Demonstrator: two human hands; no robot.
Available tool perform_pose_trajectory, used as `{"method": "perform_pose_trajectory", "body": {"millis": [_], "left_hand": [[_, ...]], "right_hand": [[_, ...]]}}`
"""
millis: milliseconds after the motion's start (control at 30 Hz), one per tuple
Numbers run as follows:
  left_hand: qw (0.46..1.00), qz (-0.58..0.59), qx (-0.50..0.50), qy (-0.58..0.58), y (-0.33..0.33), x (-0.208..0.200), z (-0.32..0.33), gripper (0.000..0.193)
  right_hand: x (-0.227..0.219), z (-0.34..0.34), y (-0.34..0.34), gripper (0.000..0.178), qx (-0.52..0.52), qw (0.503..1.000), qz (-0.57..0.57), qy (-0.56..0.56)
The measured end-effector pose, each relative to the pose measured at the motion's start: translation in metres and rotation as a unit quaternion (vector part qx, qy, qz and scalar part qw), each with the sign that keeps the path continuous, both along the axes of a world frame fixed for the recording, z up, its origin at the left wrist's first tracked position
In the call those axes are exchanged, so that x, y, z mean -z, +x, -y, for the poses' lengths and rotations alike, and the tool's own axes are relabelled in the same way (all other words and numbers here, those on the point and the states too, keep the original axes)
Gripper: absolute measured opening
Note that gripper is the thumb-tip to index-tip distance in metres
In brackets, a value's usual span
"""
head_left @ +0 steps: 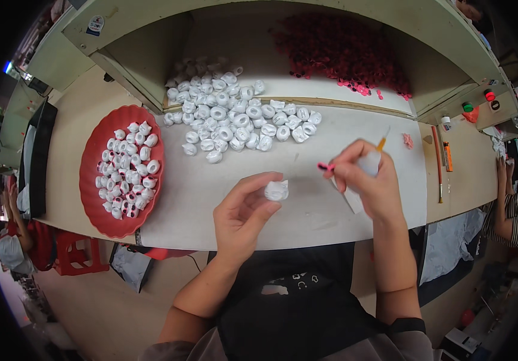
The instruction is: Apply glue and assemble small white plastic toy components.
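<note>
My left hand (244, 210) pinches a small white moulded piece (276, 190) between thumb and fingers above the white work mat (307, 210). My right hand (367, 177) is just to its right and holds a small pink part (325, 167) at its fingertips, along with a thin orange-tipped tool (381, 143) and a small clear bottle. The two hands are close together but apart. A heap of similar white pieces (235, 114) lies on the mat beyond them.
A red round tray (93, 198) at the left holds several white pieces, some with pink parts on them. A pile of pink-red parts (343, 51) sits in the open bin behind. Brushes and pens (440, 159) lie at the right. Another person's arm (505, 204) shows at the far right.
</note>
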State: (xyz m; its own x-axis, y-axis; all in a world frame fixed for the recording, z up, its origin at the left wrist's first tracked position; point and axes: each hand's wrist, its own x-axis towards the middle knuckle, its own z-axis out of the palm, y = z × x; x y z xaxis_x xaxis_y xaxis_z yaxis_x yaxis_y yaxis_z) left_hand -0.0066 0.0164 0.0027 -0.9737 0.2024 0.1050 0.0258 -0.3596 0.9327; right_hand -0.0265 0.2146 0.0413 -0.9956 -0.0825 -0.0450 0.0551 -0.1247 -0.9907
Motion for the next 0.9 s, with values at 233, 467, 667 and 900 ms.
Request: {"method": "perform_pose_trajectory", "body": {"millis": [233, 467, 667, 900], "left_hand": [[0.988, -0.118, -0.018, -0.094, 0.011, -0.001, -0.022, 0.029], [0.964, -0.192, 0.014, -0.182, 0.012, 0.0, -0.02, 0.029], [0.993, -0.086, 0.057, -0.049, 0.017, -0.002, -0.025, 0.027], [0.987, 0.023, 0.127, 0.092, 0.017, -0.002, -0.02, 0.024]], "right_hand": [[0.01, 0.021, 0.052, 0.007, -0.014, 0.991, 0.059, -0.12], [0.016, 0.015, 0.056, 0.007, 0.005, 0.995, 0.045, -0.087], [0.024, 0.021, 0.061, 0.012, 0.038, 0.998, 0.014, -0.048], [0.026, 0.029, 0.065, 0.037, 0.026, 0.992, -0.065, -0.108]]}}
